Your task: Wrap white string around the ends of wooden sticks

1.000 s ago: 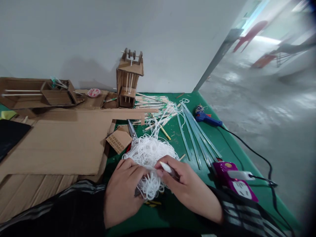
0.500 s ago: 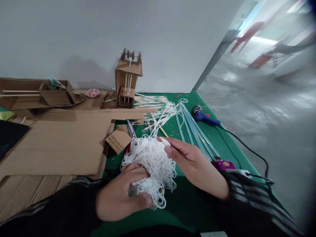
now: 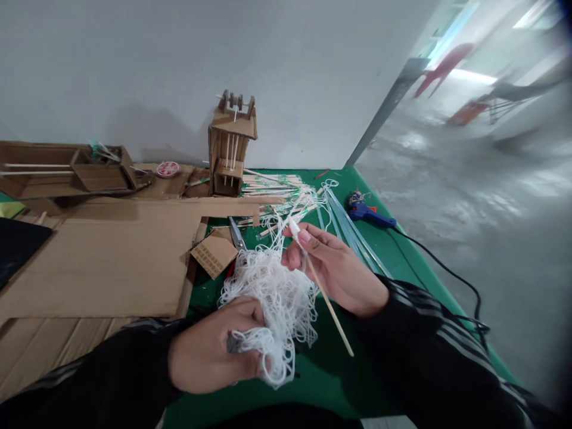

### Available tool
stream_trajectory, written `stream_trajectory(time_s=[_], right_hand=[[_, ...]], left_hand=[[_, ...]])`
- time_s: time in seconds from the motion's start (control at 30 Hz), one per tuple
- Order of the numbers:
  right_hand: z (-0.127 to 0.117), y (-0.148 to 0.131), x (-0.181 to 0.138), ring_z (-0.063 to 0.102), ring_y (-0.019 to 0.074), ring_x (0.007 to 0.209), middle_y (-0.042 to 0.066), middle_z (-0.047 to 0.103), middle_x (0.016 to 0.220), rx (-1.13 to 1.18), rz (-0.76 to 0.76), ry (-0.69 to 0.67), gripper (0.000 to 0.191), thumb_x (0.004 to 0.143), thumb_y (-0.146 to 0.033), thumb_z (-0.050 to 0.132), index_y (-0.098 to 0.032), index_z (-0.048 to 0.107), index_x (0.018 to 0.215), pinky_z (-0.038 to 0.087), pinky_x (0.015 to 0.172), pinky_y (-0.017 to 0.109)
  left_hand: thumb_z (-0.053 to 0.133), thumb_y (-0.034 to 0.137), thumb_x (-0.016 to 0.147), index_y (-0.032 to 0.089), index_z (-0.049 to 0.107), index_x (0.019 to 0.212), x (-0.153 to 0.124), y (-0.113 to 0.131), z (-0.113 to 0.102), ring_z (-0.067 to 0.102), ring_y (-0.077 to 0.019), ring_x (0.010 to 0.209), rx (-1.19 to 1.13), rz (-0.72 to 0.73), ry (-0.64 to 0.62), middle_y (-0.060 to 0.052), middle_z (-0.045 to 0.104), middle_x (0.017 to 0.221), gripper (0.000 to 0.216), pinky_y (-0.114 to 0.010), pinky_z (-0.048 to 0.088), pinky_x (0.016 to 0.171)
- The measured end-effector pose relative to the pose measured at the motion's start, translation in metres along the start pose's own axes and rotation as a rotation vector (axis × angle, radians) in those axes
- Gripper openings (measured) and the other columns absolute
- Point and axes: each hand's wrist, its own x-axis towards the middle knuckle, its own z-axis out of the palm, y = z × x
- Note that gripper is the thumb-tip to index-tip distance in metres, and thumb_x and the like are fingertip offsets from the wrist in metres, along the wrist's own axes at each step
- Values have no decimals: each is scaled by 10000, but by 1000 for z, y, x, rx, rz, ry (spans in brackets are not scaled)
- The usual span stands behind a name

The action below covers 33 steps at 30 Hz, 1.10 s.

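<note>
A big tangle of white string (image 3: 279,286) lies on the green tabletop. My left hand (image 3: 218,345) is closed on its near part, with loops hanging past the thumb. Above the tangle's right side, my right hand (image 3: 335,259) pinches a thin wooden stick (image 3: 333,313). White string is wound round the stick's upper end, and its bare end points down toward me. Scissors (image 3: 236,233) lie partly under the tangle, their blades showing. Strands run from the tangle back to a pile of wooden sticks (image 3: 272,185).
A cardboard tower (image 3: 230,146) stands against the wall. Cardboard sheets (image 3: 125,256) and a cardboard box structure (image 3: 98,170) fill the left. A blue glue gun (image 3: 373,215) with a black cable and clear glue sticks (image 3: 353,229) lie to the right. The table's right edge (image 3: 429,271) drops to the floor.
My right hand has turned and risen slightly, bringing the string-wrapped stick's long bare end into view. My right sleeve now covers the purple object. The left hand keeps hold of the string.
</note>
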Motion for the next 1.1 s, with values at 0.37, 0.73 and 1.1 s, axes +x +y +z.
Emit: stream_trajectory(time_s=[0.37,0.73,1.1], right_hand=[[4,-4,-4,343,59,427,-64,498,666,-537,-99,-251,160,974,-357,453,-231,510,1054,297,431,200],[18,-12,-18,472,112,527,-34,574,599,-1292,-157,-495,156,881,-297,587,-200,605,1003,274,516,229],[12,-4,-12,565,128,675,31,671,776,-1134,-169,-477,154,913,-243,543,-162,673,905,392,607,224]], left_hand=[[612,308,839,184,616,1048,-8,-11,3,578,-192,901,0,-151,42,-39,623,992,243,-295,460,840],[539,366,913,158,657,952,-4,-10,1,532,-171,809,-256,-150,-21,-27,620,875,243,-295,463,790],[740,255,736,154,622,858,-2,-8,5,545,-156,738,-290,-173,-40,10,587,767,197,-271,474,738]])
